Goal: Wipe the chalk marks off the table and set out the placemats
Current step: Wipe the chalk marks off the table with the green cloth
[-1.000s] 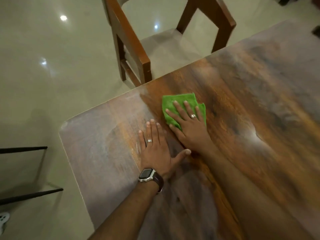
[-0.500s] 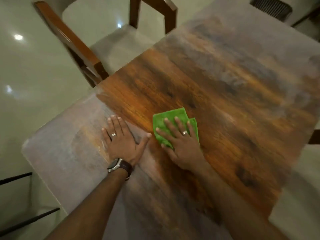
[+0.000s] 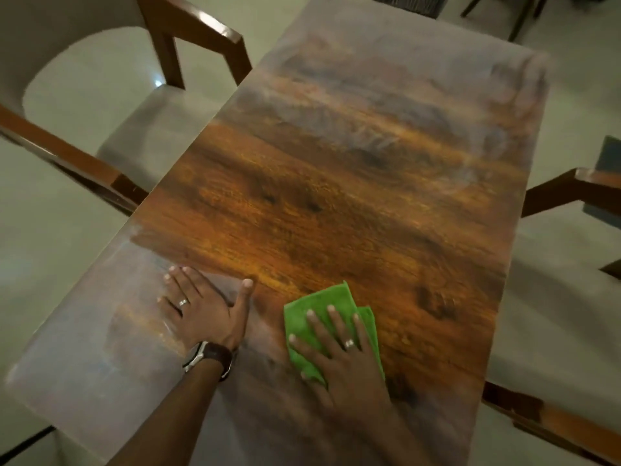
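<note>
Sliding rightward along the near end of the table [image 3: 353,183], my right hand [image 3: 342,358] has carried the green cloth [image 3: 319,307] away from my left hand [image 3: 205,311]; a second ago the two were nearly touching, and now bare wood shows between them. My right fingers lie straight and spread, pressing the folded cloth flat onto the tabletop rather than clutching it. My left hand rests palm down on the wood beside it, fingers straight, thumb out toward the cloth, holding nothing and bracing me.

Under and around my left hand the surface looks grey and hazy, which I take for chalk film or glare, I cannot tell which. Beyond my hands the middle of the table shows warm, clear grain, so I judge that band wiped. Farther off, the far end is pale and streaked again, so more wiping probably remains there and at the near left corner.

No placemats are in view; that part has not begun. Wooden chairs [image 3: 188,35] stand at both sides on the pale floor [image 3: 50,264].
</note>
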